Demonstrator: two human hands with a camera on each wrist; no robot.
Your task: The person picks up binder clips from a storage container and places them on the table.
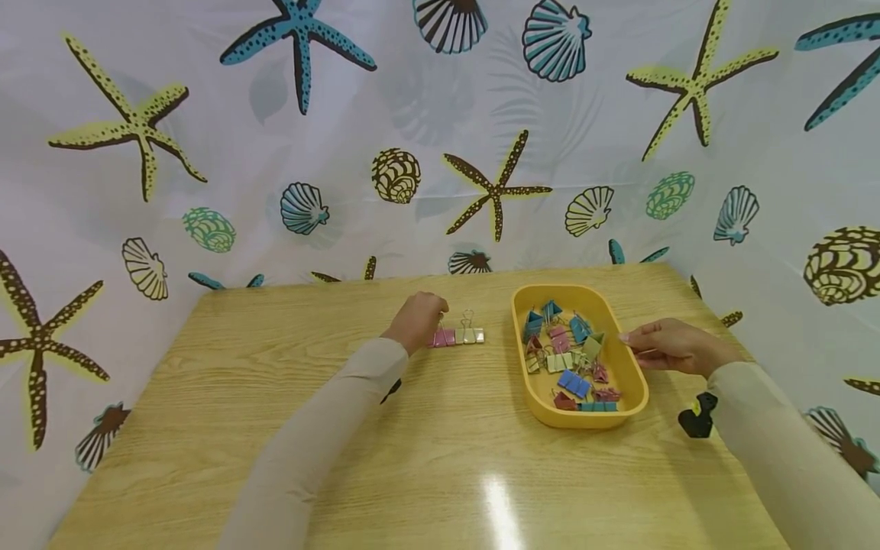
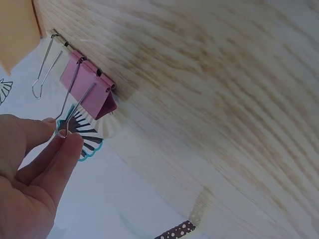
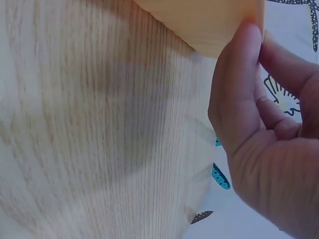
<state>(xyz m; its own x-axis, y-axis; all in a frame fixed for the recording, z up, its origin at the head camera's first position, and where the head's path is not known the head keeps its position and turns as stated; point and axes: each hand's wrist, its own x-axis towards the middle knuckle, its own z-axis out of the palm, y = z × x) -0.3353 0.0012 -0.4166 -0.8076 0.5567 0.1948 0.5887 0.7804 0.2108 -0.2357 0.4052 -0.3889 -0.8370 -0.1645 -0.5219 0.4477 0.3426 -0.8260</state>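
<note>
My left hand (image 1: 417, 321) pinches the wire handle of a pink binder clip (image 2: 85, 82) between thumb and fingertips. The pink clip (image 1: 443, 337) stands on the table, side by side with a pale yellow binder clip (image 1: 470, 335) whose wire handle points up. On the right, my right hand (image 1: 677, 347) pinches the rim of a yellow tray (image 1: 638, 386) between thumb and fingers. In the right wrist view the tray wall (image 3: 209, 25) shows between those fingertips. Inside the tray lie several binder clips in blue, teal, pink, red and pale yellow, among them a blue clip (image 1: 574, 383).
The wooden table (image 1: 275, 428) carries the tray right of centre. A white cloth (image 1: 241, 153) printed with starfish and shells hangs behind it and at the sides. A small black object (image 1: 697, 416) shows by the right wrist.
</note>
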